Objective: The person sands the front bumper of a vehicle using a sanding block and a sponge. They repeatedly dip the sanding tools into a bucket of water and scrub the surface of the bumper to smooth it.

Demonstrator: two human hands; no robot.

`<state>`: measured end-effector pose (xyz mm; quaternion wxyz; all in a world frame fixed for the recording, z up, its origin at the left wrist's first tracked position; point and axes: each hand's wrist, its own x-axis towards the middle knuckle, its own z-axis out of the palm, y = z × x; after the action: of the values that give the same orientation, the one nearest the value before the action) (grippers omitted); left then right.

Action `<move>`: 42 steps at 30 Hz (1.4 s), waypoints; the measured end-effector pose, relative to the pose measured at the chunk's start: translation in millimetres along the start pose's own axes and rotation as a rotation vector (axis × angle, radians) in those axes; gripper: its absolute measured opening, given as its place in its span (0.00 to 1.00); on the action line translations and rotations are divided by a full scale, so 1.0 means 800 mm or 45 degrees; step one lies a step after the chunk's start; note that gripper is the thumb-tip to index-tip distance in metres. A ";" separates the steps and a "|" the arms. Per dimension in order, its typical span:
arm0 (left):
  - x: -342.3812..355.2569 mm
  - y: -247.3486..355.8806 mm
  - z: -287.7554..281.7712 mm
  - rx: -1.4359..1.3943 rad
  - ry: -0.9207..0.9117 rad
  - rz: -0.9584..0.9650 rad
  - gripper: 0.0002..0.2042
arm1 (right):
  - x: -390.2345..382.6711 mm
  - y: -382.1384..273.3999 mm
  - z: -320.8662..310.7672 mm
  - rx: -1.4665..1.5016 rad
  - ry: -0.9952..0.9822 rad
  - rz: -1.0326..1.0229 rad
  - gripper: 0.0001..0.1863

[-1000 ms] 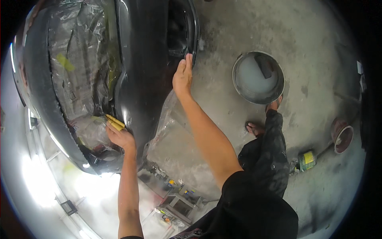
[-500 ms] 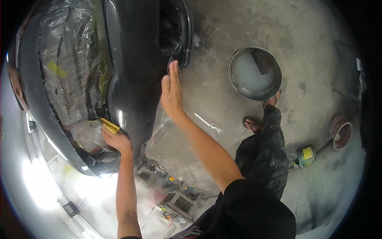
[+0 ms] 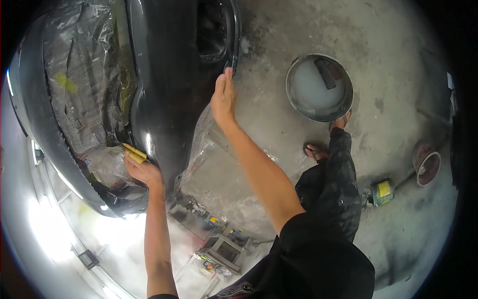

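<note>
The dark grey car body (image 3: 164, 60) fills the upper left, with crinkled clear masking plastic (image 3: 82, 84) over its inner part. My left hand (image 3: 142, 169) is closed on folded yellow sheets (image 3: 134, 149), resting by the plastic near the body's lower edge. My right hand (image 3: 223, 99) lies along the right edge of the body, just below a dark recessed opening (image 3: 209, 30). Its fingers are straight and pressed together; whatever lies beneath them is hidden.
A round basin (image 3: 303, 87) of cloudy water holds a dark block (image 3: 326, 74) near my bare, sandalled feet. A reddish bucket (image 3: 425, 164), a yellow-labelled container (image 3: 382, 192) and a low metal stand (image 3: 224, 249) with small items sit on the floor. Bright lights glare at lower left.
My right hand slid down the body's edge, showing a dark piece under the fingers, then moved back up. My left hand keeps the yellow sheets. The whole view has shifted slightly.
</note>
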<state>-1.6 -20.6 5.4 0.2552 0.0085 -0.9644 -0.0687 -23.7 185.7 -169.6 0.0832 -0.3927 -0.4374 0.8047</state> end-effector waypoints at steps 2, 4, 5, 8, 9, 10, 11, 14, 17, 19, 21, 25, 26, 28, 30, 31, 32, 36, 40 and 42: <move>0.000 0.012 0.001 -0.054 0.010 -0.043 0.26 | -0.031 0.019 0.006 0.009 -0.066 -0.078 0.32; -0.001 0.007 -0.005 -0.088 0.013 -0.085 0.26 | -0.026 0.020 0.003 -0.053 -0.070 -0.097 0.33; 0.001 -0.007 -0.005 -0.025 0.002 -0.040 0.26 | -0.020 0.020 0.001 -0.115 -0.076 -0.120 0.33; 0.000 0.004 -0.005 0.018 -0.026 -0.048 0.27 | 0.010 0.005 -0.007 -0.046 -0.013 -0.023 0.32; -0.001 0.014 -0.004 -0.003 -0.042 -0.102 0.27 | 0.002 0.012 -0.006 -0.049 -0.013 -0.027 0.32; 0.000 0.014 -0.003 -0.009 -0.039 -0.103 0.27 | -0.012 0.027 -0.004 -0.044 -0.046 -0.059 0.32; 0.001 0.012 -0.003 -0.020 -0.028 -0.105 0.27 | -0.019 0.041 0.000 -0.039 -0.079 -0.090 0.32; 0.003 0.018 0.004 -0.072 -0.031 -0.084 0.27 | 0.037 0.059 0.011 -0.221 0.053 -0.294 0.32; 0.001 -0.002 -0.006 0.002 -0.022 -0.030 0.28 | 0.035 0.019 0.002 -0.005 0.002 -0.093 0.35; 0.003 0.001 -0.002 0.060 -0.025 0.040 0.28 | 0.016 0.032 -0.006 0.027 0.001 -0.152 0.34; 0.000 0.000 -0.005 -0.029 0.000 0.021 0.28 | 0.021 0.025 -0.001 0.019 -0.005 -0.042 0.35; 0.001 -0.017 -0.003 0.021 -0.020 0.169 0.28 | 0.051 0.001 -0.001 -0.026 0.035 -0.132 0.35; 0.001 -0.018 -0.002 0.045 -0.016 0.143 0.28 | 0.052 0.004 -0.005 -0.052 0.040 -0.274 0.34; 0.002 -0.016 -0.002 0.067 -0.008 0.108 0.28 | 0.018 0.029 -0.013 -0.055 -0.010 -0.340 0.33; 0.000 -0.013 -0.008 -0.002 -0.022 0.102 0.28 | -0.003 0.038 -0.012 -0.074 -0.028 -0.142 0.33; 0.001 -0.015 -0.006 -0.003 -0.025 0.105 0.28 | 0.010 0.030 -0.010 -0.072 -0.024 -0.141 0.33; 0.001 -0.018 -0.003 -0.002 -0.013 0.118 0.28 | 0.034 0.019 -0.006 -0.085 -0.005 -0.099 0.33; 0.001 -0.003 -0.003 0.049 0.012 0.171 0.27 | 0.032 0.013 -0.023 -0.127 -0.065 -0.074 0.35; 0.002 0.001 -0.009 -0.037 -0.026 0.045 0.26 | 0.048 0.021 -0.005 -0.099 -0.034 -0.117 0.34; 0.002 0.006 -0.004 -0.023 -0.022 0.123 0.26 | 0.077 0.003 -0.004 -0.167 0.022 -0.290 0.34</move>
<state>-1.4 -16.6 9.1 0.2498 -0.0410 -0.9652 -0.0652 -62.3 215.6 -206.9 0.1520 -0.3521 -0.5302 0.7562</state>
